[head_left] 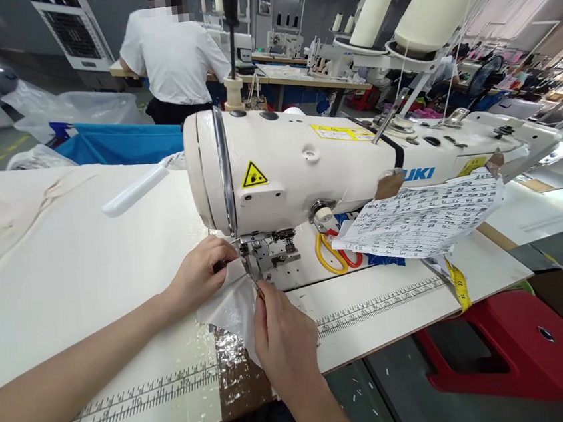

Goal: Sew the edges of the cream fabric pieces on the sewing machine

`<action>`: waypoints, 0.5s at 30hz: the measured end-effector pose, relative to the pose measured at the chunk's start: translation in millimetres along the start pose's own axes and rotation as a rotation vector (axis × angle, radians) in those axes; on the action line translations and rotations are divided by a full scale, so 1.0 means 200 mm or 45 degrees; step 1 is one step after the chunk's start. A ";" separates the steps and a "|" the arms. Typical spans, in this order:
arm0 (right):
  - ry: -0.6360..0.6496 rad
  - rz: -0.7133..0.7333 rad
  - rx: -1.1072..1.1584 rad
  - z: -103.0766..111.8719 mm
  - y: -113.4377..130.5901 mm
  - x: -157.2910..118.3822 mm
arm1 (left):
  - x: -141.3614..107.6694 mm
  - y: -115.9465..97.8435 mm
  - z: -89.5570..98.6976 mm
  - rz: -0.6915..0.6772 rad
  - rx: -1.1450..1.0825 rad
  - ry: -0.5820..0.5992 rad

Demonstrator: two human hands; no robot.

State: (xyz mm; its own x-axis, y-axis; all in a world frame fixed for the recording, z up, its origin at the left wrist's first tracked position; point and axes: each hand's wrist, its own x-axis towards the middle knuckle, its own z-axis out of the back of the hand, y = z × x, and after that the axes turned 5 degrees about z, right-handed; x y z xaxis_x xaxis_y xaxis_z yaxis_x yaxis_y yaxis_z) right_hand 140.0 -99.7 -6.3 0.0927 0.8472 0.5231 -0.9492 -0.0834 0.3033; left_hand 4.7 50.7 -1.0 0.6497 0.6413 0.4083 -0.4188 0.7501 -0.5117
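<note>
A white sewing machine [276,164] stands in front of me, its needle area low at the left end. Beside that area my left hand [202,274] is closed, with thumb and fingers pinching the edge of a thin white fabric piece [234,306]. Something small and dark shows between these fingers, too hidden to name. Closer to me, my right hand [287,334] grips a slim metal tool that looks like tweezers [250,272]. The tool points up toward the presser foot and overlaps the fabric, which hangs down between both hands.
Red-and-yellow-handled scissors [333,251] lie right of the needle plate. Taped to the machine is a handwritten paper sheet [423,219]. A yellow tape measure [457,284] hangs over the table edge, near a red stool [537,345]. Thread cones [378,3] stand above; a person [169,55] is behind.
</note>
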 end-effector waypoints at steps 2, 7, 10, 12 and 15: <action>-0.009 0.002 -0.033 -0.01 0.01 0.01 | 0.00 0.00 -0.01 -0.185 0.092 -0.065; -0.001 -0.001 -0.123 0.01 0.02 0.00 | 0.00 -0.01 0.01 -0.459 0.286 -0.043; 0.010 -0.027 -0.040 0.06 0.04 -0.12 | -0.01 -0.04 0.04 -0.450 0.353 0.108; 0.015 -0.058 0.103 0.10 0.04 -0.24 | -0.03 -0.07 0.06 -0.436 0.432 0.198; 0.092 -0.141 0.173 0.15 0.06 -0.41 | -0.07 -0.12 0.04 -0.399 0.545 0.250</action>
State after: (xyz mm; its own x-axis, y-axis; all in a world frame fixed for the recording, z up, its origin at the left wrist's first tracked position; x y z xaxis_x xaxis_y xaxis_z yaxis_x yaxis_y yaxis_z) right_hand 130.6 -185.0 -22.0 0.1682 0.8901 0.4235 -0.8844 -0.0534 0.4636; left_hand 0.0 25.4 11.6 0.8732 0.3659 0.3219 -0.3802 0.9247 -0.0197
